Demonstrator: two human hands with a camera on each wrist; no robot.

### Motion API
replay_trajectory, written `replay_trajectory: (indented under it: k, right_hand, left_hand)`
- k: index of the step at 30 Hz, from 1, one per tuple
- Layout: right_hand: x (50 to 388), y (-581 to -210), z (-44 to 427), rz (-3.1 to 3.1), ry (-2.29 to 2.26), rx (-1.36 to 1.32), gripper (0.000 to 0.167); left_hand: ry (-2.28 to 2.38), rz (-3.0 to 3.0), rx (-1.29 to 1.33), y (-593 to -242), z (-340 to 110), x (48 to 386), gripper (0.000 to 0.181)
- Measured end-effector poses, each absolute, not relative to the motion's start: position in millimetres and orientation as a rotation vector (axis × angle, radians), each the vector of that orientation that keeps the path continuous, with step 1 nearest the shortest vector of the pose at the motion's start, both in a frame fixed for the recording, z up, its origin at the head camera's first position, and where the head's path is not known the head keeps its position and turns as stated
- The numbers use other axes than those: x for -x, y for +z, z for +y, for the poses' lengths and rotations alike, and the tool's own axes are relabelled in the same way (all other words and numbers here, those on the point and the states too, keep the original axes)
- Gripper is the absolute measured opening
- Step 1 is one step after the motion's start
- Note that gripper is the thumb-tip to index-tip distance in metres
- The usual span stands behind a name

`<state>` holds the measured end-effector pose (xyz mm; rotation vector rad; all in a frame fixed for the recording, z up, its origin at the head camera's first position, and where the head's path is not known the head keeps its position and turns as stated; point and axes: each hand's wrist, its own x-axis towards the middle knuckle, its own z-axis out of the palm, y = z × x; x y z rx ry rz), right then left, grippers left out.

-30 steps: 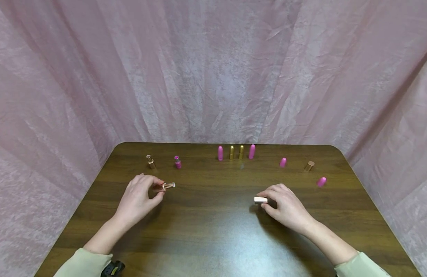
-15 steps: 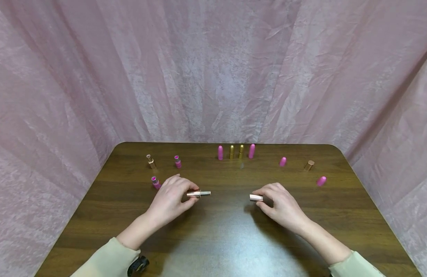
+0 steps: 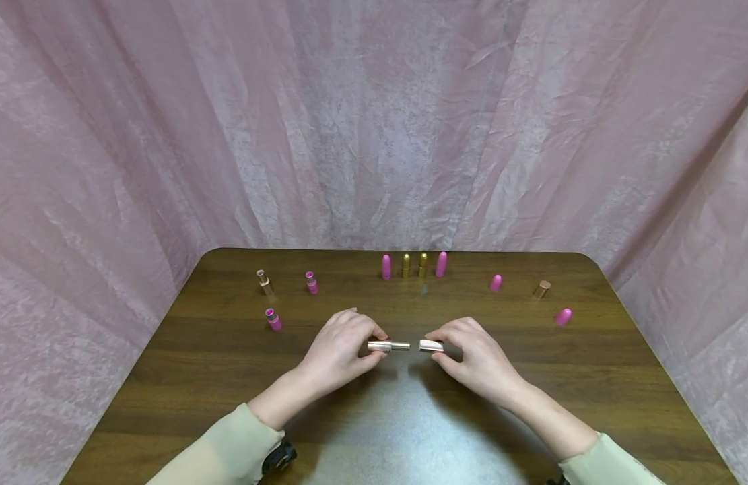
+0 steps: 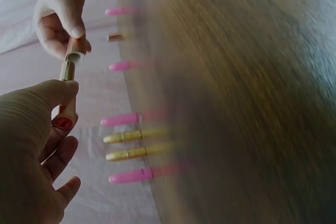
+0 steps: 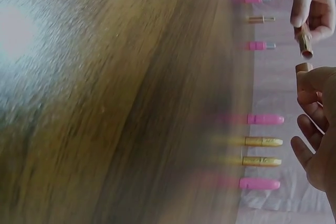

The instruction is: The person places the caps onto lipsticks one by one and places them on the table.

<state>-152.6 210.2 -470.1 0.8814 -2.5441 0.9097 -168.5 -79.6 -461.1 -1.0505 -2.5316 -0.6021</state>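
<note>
1 rose-gold tube (image 3: 390, 346), uncapped, is pinched by the left hand (image 3: 345, 345) on the near side of the row of 4 closed tubes (image 3: 386, 267); contents cannot be made out. 1 cap (image 3: 431, 345), hollow end facing it, apart, is pinched likewise by the right hand (image 3: 475, 353). 3 uncapped tubes (image 3: 312, 284) are stood left of the row, 3 loose caps (image 3: 542, 290) right.

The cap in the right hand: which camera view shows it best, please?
The left wrist view: the cap shows its hollow end. The head view shows it small, side-on; the right wrist view, partly hidden by fingers.
</note>
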Motion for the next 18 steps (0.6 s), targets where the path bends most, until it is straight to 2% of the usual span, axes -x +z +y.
replay_trajectory:
  k: [18]
  right_hand:
    - [153, -470, 198, -2.524, 0.917, -0.982, 0.031]
  left_hand:
    - [-0.629, -2.549, 1.071, -465, -67, 168, 0.025]
